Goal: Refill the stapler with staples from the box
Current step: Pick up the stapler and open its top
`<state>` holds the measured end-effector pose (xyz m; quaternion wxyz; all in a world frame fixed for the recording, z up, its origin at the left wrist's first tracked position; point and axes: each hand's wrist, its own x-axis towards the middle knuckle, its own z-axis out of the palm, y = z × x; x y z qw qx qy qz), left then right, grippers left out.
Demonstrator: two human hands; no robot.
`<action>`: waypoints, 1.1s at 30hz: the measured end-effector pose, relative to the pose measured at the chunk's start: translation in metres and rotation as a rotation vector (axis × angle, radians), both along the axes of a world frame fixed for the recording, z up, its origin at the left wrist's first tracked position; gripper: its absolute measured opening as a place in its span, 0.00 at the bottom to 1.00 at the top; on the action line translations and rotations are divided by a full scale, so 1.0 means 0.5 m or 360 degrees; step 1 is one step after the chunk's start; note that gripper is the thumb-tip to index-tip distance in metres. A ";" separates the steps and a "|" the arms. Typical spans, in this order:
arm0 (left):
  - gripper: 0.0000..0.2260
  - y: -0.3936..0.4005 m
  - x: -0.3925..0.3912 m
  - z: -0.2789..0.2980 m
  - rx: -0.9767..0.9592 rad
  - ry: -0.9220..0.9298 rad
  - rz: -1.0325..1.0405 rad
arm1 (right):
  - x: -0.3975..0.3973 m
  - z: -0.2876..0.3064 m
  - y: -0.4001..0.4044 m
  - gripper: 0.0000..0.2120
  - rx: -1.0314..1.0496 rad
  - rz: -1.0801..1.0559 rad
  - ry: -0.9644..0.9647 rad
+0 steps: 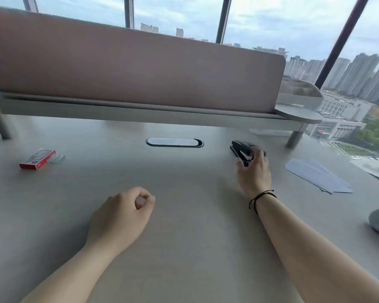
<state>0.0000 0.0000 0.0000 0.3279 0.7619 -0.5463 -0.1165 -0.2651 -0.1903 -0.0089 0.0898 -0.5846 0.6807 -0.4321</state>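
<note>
Under right-hand fingers (pixel 257 155) — stapler (pixel 241 149)

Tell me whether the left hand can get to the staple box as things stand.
Probably yes. The left hand is loosely curled and holds nothing, and only bare desk lies between it and the staple box to its far left. The right hand is on the stapler.

A black stapler (pixel 242 151) lies far right on the desk, well apart from the red staple box (pixel 37 159) with loose staple strips (pixel 57 158) beside it.
</note>
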 end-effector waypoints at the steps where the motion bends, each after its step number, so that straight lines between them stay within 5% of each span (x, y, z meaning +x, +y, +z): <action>1: 0.07 -0.005 0.005 -0.007 -0.0006 0.0007 -0.0005 | -0.001 0.003 -0.015 0.22 0.0017 -0.0050 -0.0025; 17: 0.07 -0.013 0.013 -0.018 -0.0043 0.0036 0.0040 | -0.005 0.002 -0.086 0.20 0.0121 -0.0290 -0.0342; 25: 0.07 -0.010 0.014 -0.016 -0.0095 0.0096 0.0010 | 0.026 -0.003 0.048 0.16 0.0047 0.0152 -0.0486; 33: 0.05 0.010 0.017 -0.004 -0.0516 0.0734 -0.0079 | 0.071 -0.005 0.266 0.04 0.0280 0.0870 -0.0397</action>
